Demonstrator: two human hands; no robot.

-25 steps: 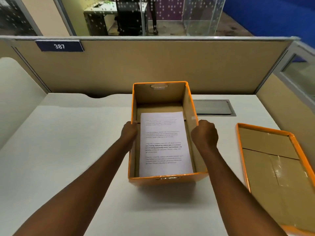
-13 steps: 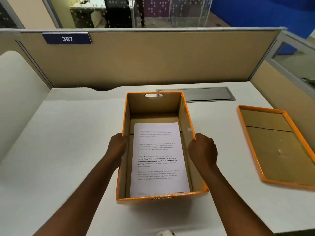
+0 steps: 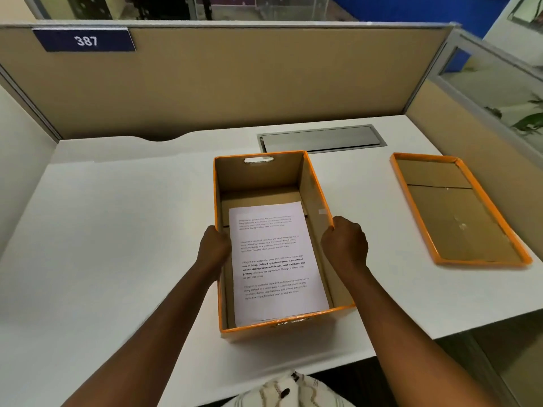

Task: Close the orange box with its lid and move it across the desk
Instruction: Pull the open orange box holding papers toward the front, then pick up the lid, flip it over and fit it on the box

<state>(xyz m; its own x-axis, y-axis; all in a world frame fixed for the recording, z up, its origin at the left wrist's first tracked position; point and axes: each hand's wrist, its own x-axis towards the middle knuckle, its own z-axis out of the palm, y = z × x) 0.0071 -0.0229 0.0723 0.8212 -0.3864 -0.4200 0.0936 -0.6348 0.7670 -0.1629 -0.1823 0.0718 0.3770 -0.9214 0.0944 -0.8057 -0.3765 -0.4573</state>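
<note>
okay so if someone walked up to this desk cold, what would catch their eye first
Most likely the open orange box in the middle of the white desk, with a printed sheet of paper lying flat inside. The left hand and right hand each grip one of its long side walls. Next would be the orange lid, lying inside-up on the desk to the right of the box, apart from it.

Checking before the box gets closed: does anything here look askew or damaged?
Only slightly: the printed white sheet lies a little crooked inside the open orange cardboard box. The orange lid lies upside down to its right. No visible damage.
</note>
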